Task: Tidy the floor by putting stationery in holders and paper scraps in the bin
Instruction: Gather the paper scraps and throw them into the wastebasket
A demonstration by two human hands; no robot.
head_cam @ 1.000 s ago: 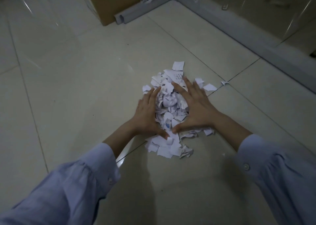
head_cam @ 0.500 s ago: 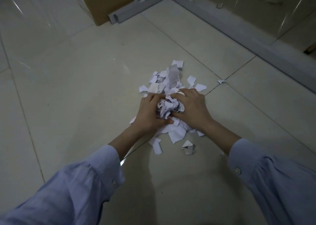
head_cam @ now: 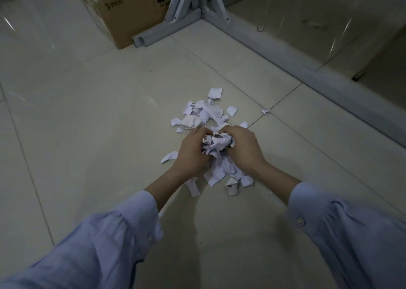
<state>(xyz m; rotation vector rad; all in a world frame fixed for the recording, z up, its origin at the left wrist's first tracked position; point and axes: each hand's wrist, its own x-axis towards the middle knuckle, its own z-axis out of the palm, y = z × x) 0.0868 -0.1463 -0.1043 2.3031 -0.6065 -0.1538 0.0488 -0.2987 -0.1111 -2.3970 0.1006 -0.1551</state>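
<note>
Two things stand at the far edge of the view: a cardboard box (head_cam: 123,14) and, touching its right side, a grey metal frame (head_cam: 186,18). One rail (head_cam: 307,73) of that frame runs along the floor (head_cam: 87,112) down the right side. Both stand well apart from the paper. The floor is pale tile with thin grout lines, one of which passes under the heap.

White torn scraps (head_cam: 197,115) lie in a loose heap at the middle of the floor. Some spread beyond the hands, one piece sitting alone at the far tip, and one tiny bit lies off to the right on a grout line. More scraps trail on the near side, below the wrists, and one lies just left of the left wrist.

Both arms reach forward from pale blue buttoned sleeves (head_cam: 114,233), forearms bare, converging on the heap. The left hand (head_cam: 191,152) and right hand (head_cam: 243,148) face each other, knuckles up, fingers curled inward and clenched round a crumpled wad (head_cam: 216,144) of scraps pressed between them. The fingertips nearly meet over the far side of the wad. Whether the wad is lifted off the heap or resting on it cannot be told.
</note>
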